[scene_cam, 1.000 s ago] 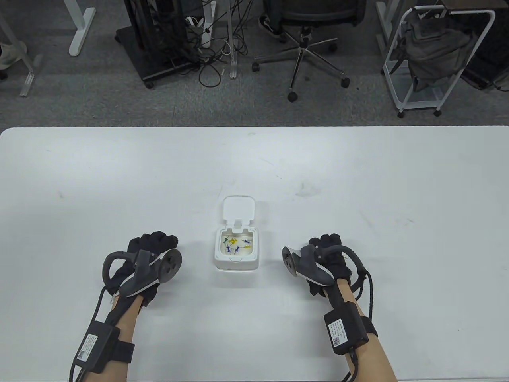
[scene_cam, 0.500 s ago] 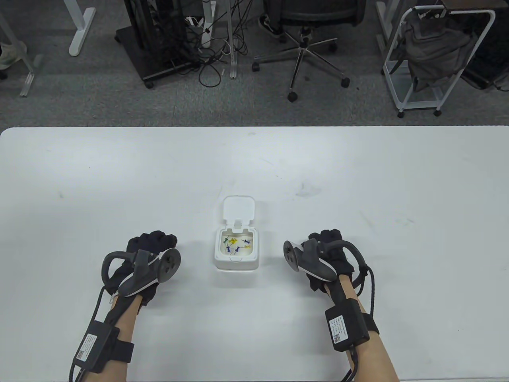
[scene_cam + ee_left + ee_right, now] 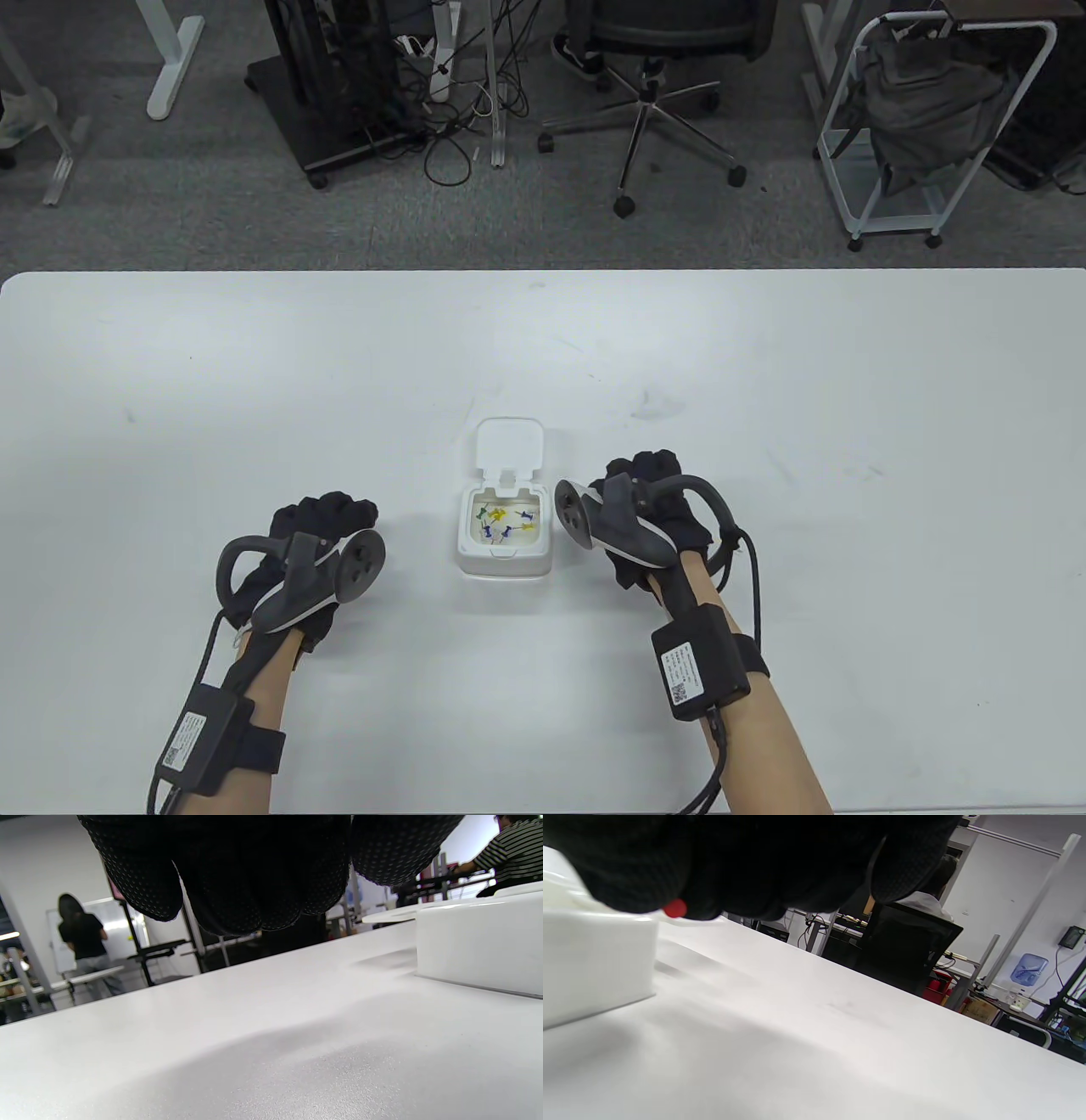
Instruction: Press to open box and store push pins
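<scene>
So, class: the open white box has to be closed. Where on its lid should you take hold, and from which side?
Take the lid by its free far edge, coming from behind the box. It lies folded back flat, hinged at the box's far rim, so that edge swings forward over the pins.

1 box [image 3: 504, 533], approx. 7 pins [image 3: 504, 524], 2 hands.

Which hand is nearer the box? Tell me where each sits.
Right. The right hand sits just beside the box on its right, the tracker almost at its wall. The left hand rests on the table well off to the box's left.
</scene>
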Demonstrator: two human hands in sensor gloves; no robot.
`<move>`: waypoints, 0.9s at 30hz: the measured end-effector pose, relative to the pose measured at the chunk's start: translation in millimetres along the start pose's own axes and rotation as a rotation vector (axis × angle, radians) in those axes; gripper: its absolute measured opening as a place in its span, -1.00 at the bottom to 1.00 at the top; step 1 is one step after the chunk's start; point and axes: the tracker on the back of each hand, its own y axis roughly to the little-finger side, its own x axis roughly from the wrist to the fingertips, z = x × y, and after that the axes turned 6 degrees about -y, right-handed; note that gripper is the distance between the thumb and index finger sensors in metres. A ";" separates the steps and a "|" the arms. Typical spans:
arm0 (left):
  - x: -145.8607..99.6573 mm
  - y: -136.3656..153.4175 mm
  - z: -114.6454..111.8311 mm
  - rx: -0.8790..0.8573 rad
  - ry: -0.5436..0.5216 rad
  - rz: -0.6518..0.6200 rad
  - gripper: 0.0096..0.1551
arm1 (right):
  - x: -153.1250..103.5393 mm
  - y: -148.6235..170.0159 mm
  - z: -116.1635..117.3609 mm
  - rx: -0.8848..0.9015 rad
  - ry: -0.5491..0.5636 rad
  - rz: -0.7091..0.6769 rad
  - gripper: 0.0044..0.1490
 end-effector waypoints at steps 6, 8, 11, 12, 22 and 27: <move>-0.1 0.8 0.2 -0.002 -0.004 0.001 -0.43 | 11.3 -29.1 -18.9 0.023 0.025 -0.058 -0.52; -0.1 0.6 0.3 -0.001 -0.004 0.001 -0.43 | 14.1 -37.5 -22.0 0.013 0.034 -0.073 -0.53; -0.4 -0.5 1.6 0.002 -0.012 -0.006 -0.43 | 19.0 -49.4 -23.9 0.016 0.029 -0.093 -0.53; -0.6 -1.4 2.3 0.004 -0.015 -0.011 -0.43 | 20.1 -52.8 -24.3 0.016 0.033 -0.098 -0.53; -0.8 -0.7 2.2 0.003 -0.018 -0.008 -0.43 | 25.4 -67.7 -20.6 0.011 0.009 -0.119 -0.46; -0.7 -0.4 2.2 0.003 -0.015 -0.006 -0.43 | 22.4 -58.8 -21.5 0.026 0.019 -0.105 -0.43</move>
